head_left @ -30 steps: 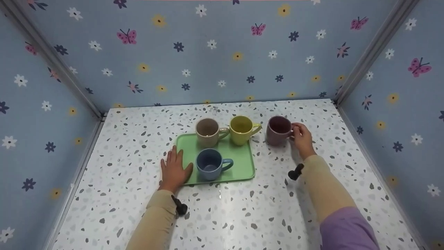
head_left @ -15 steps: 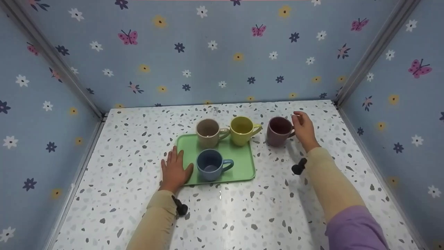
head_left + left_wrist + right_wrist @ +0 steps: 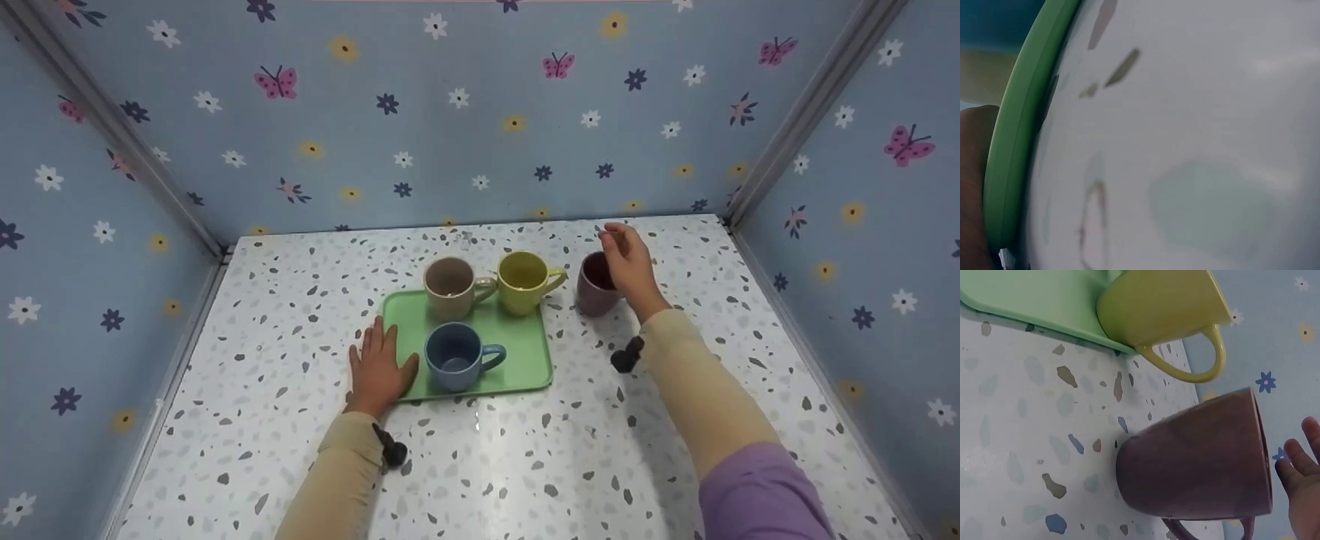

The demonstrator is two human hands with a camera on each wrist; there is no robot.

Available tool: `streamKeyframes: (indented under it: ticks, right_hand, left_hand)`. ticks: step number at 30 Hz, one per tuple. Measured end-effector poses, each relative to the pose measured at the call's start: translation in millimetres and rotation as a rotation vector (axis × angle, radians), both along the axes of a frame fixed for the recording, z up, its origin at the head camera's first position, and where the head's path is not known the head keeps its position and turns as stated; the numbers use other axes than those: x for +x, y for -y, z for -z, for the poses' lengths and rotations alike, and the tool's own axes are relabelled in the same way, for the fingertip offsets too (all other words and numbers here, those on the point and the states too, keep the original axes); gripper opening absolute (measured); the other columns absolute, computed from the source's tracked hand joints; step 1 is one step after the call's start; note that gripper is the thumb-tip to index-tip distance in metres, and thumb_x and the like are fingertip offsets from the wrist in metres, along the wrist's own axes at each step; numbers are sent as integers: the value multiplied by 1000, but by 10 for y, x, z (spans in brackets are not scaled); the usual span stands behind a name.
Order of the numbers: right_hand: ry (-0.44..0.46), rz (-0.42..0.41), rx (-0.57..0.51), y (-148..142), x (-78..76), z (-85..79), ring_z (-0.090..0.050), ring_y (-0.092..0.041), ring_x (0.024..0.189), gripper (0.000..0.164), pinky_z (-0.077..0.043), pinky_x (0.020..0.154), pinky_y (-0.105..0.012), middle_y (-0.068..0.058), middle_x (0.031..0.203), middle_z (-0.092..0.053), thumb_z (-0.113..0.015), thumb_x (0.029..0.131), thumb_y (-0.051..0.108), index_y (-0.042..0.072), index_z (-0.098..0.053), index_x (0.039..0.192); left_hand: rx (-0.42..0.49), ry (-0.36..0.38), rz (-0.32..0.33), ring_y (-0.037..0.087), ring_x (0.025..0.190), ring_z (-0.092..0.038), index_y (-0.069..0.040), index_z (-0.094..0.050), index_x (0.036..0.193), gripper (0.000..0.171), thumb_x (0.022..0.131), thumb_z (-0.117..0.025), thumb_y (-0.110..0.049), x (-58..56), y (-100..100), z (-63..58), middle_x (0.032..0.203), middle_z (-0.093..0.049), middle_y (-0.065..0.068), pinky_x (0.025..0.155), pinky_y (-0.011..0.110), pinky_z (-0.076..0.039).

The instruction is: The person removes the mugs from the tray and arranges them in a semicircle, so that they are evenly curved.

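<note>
My left hand (image 3: 377, 373) lies spread on the left side of the green tray (image 3: 521, 364), thumb close to the blue mug (image 3: 454, 377). In the left wrist view the tray's rim (image 3: 1016, 129) runs past part of that hand. A beige mug (image 3: 448, 300) and a yellow mug (image 3: 520, 292) stand at the tray's back, handles to the right. Beside the tray a plum-coloured mug (image 3: 594, 294) stands upright on the table. Over its right side my right hand (image 3: 631, 268) hovers, fingers loosely bent, holding nothing; in the head view it hides the handle, which the right wrist view shows.
The speckled white table (image 3: 555, 465) is enclosed by blue flowered panels (image 3: 450, 135) at the back and both sides. Metal rails run along the corners. Small black wrist cameras sit on both sleeves.
My right hand has let go of the plum mug's handle, risen, and shifted left over the mug's rim. The mugs, tray and left hand stay where they were.
</note>
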State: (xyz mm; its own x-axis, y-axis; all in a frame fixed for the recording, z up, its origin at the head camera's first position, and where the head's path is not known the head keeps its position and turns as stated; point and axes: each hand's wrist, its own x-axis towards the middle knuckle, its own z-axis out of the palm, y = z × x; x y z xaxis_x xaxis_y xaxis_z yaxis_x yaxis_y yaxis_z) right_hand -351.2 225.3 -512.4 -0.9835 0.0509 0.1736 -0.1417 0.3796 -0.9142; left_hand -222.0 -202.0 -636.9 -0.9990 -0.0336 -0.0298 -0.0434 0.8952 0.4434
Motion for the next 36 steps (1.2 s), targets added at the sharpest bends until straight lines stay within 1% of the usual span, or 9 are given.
streamKeyframes:
  ticks: [7,12,18,23,26,28,30,33,36]
  right_hand:
    - [16,-36,-81,191,52,13,-54,-21,131,41,-39,114,-39,-11,136,-61,-50,107,31,8,-51,141]
    - [-7,-77,-122,297,67,55,-55,-21,130,40,-42,112,-38,-14,135,-61,-50,107,28,5,-51,140]
    - [-53,-129,-182,423,72,109,-57,-26,126,37,-43,111,-37,-21,133,-61,-52,106,19,-1,-52,137]
    - [-44,-168,-193,505,114,151,-55,-31,130,37,-42,112,-39,-24,135,-59,-50,107,16,-4,-51,138]
    - [-38,-185,-148,567,245,37,-55,-32,129,36,-44,110,-40,-24,135,-59,-49,107,14,-4,-51,139]
    - [-56,-188,-123,608,329,-47,-56,-33,127,35,-45,108,-40,-25,133,-59,-49,107,12,-6,-51,137]
    - [-77,-191,-128,668,416,-127,-57,-34,126,34,-46,107,-38,-25,132,-60,-50,106,10,-8,-52,135]
    - [-110,-231,-157,749,473,-116,-57,-36,125,33,-47,105,-36,-28,130,-60,-51,105,6,-10,-52,133]
    - [-121,-285,-191,817,486,14,-56,-37,127,34,-47,105,-34,-32,131,-58,-51,105,5,-12,-51,134]
  left_hand:
    - [12,-15,-5,41,154,-6,-4,-28,159,76,100,-50,-47,7,-12,4,169,-3,18,119,67,0]
    - [7,-30,-4,42,153,-8,-3,-30,157,75,99,-51,-45,-2,-13,3,169,-5,19,119,68,-2]
    - [-3,12,1,40,154,-5,-4,-27,159,77,100,-48,-47,-12,2,3,169,-1,17,119,66,0]
    - [-2,16,7,40,154,-5,-4,-26,159,77,100,-48,-48,-16,11,10,169,0,18,119,66,1]
    - [-2,13,11,41,154,-5,-3,-26,159,77,100,-48,-48,-24,8,23,169,0,18,119,67,1]
    - [-1,14,13,41,154,-5,-3,-26,159,77,100,-48,-48,-26,4,28,169,0,18,119,67,1]
    - [-1,13,13,41,154,-4,-4,-26,159,77,100,-47,-48,-26,6,34,169,0,18,119,67,1]
    - [-4,12,8,41,154,-5,-5,-26,159,77,100,-48,-49,-22,8,32,169,0,18,119,67,1]
    - [1,7,5,40,154,-6,-5,-28,159,76,100,-48,-49,-23,8,26,169,-1,17,119,67,0]
